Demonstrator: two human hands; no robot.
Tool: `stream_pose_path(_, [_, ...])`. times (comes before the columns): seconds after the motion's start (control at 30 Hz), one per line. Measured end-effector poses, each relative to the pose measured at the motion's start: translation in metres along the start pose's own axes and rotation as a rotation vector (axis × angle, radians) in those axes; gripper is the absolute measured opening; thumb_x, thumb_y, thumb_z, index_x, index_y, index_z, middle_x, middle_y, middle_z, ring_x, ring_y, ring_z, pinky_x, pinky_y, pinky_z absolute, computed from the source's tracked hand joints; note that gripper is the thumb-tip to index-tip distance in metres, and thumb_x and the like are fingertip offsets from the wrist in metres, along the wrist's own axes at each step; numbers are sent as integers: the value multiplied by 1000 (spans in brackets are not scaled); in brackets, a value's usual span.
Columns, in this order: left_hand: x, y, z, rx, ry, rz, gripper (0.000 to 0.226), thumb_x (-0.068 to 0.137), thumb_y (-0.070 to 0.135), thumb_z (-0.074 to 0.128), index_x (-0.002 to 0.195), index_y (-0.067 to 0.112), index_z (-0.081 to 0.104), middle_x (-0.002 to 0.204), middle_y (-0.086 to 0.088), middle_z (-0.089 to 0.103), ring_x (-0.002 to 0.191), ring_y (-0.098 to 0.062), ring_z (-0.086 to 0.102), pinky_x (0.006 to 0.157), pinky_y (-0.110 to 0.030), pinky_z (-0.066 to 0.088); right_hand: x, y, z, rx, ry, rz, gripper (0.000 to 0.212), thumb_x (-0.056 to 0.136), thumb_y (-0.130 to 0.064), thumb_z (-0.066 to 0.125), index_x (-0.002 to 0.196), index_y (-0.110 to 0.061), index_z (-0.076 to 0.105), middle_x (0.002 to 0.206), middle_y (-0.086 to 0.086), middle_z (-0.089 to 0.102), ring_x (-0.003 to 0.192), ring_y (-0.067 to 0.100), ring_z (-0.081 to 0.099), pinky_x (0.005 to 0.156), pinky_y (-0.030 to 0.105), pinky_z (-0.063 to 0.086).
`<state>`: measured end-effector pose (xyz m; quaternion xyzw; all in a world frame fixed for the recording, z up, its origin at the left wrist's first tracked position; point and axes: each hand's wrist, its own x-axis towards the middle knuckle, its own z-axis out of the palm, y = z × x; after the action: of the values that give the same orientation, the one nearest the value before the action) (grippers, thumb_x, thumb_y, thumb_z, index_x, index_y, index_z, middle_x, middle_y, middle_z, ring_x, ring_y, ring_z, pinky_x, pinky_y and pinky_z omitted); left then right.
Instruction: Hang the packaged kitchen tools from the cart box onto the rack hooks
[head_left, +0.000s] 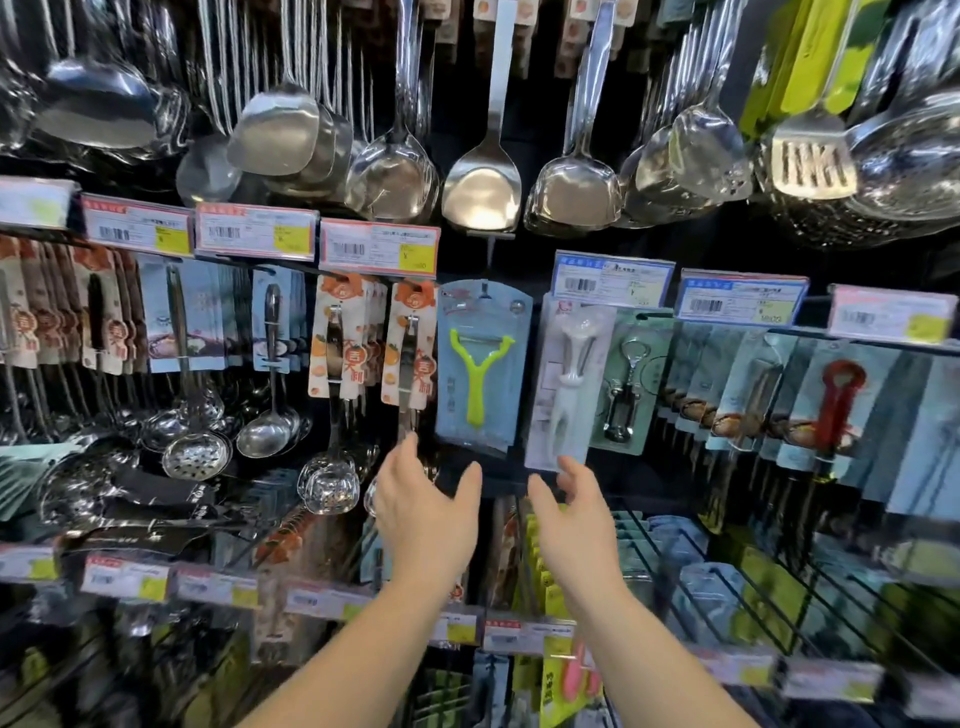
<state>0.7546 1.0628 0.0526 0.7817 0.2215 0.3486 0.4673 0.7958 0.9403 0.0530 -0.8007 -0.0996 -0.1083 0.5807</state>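
From the head camera, both hands are raised below a blue peeler pack (483, 364) hanging on a rack hook (485, 291) — inside its clear blister sits a lime-green peeler. The left hand (423, 512) is open with fingers spread, holding nothing. The right hand (574, 517) is open too, its fingertips (563, 462) at the bottom edge of the neighbouring white tool pack (569, 384) — contact unclear
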Motion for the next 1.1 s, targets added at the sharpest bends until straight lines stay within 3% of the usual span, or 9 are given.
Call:
stream_pose_path(0.17, [-51,20,45,98,-92,171,58,91,39,64,142,17,46,146,-7,44,136,-26,37,113,-36,25,-16,40,-66,-54,48,61,45,97,-34,54,140,-24,44,141,0,50,127,17,49,102,32,40])
stream_pose_path(0.27, [-94,59,85,148,-205,294,54,91,40,62,140,21,48,142,-4,47,134,-25,39,112,-36,27,-24,63,-139,-156,90,60,48,99,-32,52,144,-21,41,146,-2,46,132,17,45,104,32,39])
stream_pose_path(0.37, [-159,104,143,239,-384,468,56,92,47,57,142,26,45,146,0,44,139,-24,35,115,-40,27,-41,97,-236,-299,168,44,50,98,-34,53,144,-20,42,147,1,46,133,19,45,109,35,39])
stream_pose_path(0.57, [-327,201,264,421,-786,705,66,93,62,47,149,29,36,154,-1,36,142,-27,33,115,-44,30,-106,167,-455,-672,311,183,52,94,-48,51,143,-28,44,138,5,52,128,28,47,102,40,45])
stream_pose_path(0.67, [-403,241,315,431,-913,787,65,92,62,48,147,27,40,150,-4,41,139,-28,36,112,-39,34,-139,195,-545,-787,397,294,55,93,-50,51,144,-30,43,148,4,44,136,26,40,106,41,42])
stream_pose_path(0.9, [-539,308,428,408,-1129,965,68,93,63,45,150,26,36,153,-5,38,140,-31,34,112,-43,32,-190,267,-700,-863,567,489,53,89,-54,48,137,-32,51,131,4,59,125,27,49,100,41,46])
stream_pose_path(1.1, [-613,343,554,399,-1289,1063,68,89,67,46,143,26,43,150,-7,43,139,-32,36,110,-44,35,-189,330,-813,-903,662,653,54,89,-47,57,140,-31,48,139,2,52,131,25,44,105,41,41])
